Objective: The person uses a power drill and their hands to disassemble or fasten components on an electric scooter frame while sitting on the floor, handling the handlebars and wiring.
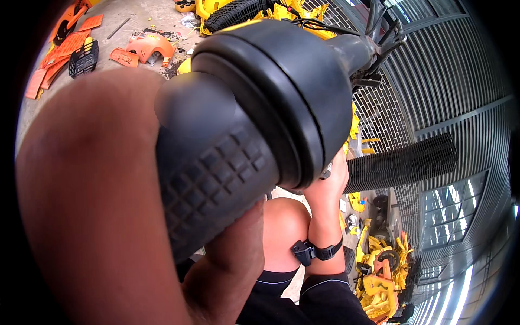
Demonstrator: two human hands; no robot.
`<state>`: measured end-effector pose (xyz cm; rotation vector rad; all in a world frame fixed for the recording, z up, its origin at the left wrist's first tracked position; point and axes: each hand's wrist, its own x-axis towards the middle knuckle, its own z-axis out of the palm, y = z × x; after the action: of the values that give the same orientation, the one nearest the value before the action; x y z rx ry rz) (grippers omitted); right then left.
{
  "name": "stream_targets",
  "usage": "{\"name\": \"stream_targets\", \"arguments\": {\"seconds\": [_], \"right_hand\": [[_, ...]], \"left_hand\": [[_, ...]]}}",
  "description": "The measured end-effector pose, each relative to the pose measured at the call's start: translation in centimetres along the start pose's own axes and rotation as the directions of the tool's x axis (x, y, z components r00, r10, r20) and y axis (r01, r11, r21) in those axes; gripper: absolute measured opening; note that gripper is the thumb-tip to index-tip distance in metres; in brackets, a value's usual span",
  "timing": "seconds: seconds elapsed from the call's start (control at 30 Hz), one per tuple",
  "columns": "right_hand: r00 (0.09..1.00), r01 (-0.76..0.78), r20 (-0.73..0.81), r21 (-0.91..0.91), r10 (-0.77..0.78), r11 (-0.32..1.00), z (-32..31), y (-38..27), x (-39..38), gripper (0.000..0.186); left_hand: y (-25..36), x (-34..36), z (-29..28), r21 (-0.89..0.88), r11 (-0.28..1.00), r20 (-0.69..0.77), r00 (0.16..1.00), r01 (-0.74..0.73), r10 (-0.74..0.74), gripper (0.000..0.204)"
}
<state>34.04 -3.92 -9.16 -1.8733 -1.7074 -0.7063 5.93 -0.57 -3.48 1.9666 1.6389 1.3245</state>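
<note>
Very close to the camera, a large black rubber grip (216, 173) with a raised grid pattern slants across the middle. A wide smooth black collar (306, 86) joins its upper end and narrows toward a metal bar. My left hand (233, 246) is closed round the grip from the left and below, partly blurred. Beyond the collar is my right hand (337, 172), its fingers mostly hidden; a small metallic piece shows beside it. A black strap with a small box (317, 252) circles the right wrist. A bare knee (284, 222) shows below.
Orange shell parts (149, 47) and a black basket-like piece (84, 58) lie on the concrete floor at upper left. Yellow panels (379, 284) are piled at lower right. Metal levers and cables (382, 46) stick out at upper right. A dark ribbed bar (403, 165) extends right.
</note>
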Motion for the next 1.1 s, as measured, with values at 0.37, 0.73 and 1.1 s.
{"name": "stream_targets", "arguments": {"seconds": [0.37, 0.73, 1.1], "right_hand": [[0.998, 0.054, -0.031, -0.006, -0.054, 0.999, -0.5, -0.6, 0.5, 0.059], [0.998, 0.034, -0.06, 0.076, -0.03, 0.997, -0.9, -1.5, 1.3, 0.055], [0.998, -0.043, -0.042, 0.159, 0.051, 0.986, -1.3, -2.3, 2.3, 0.054]], "left_hand": [[0.4, 0.0, -0.1, -0.007, 1.0, -0.001, 1.0, -0.006, 0.006, 0.055], [0.4, 0.2, -0.4, -0.007, 1.0, 0.004, 1.0, -0.007, 0.007, 0.055], [0.7, 0.2, -0.7, -0.007, 1.0, 0.009, 1.0, 0.0, 0.0, 0.055]]}}
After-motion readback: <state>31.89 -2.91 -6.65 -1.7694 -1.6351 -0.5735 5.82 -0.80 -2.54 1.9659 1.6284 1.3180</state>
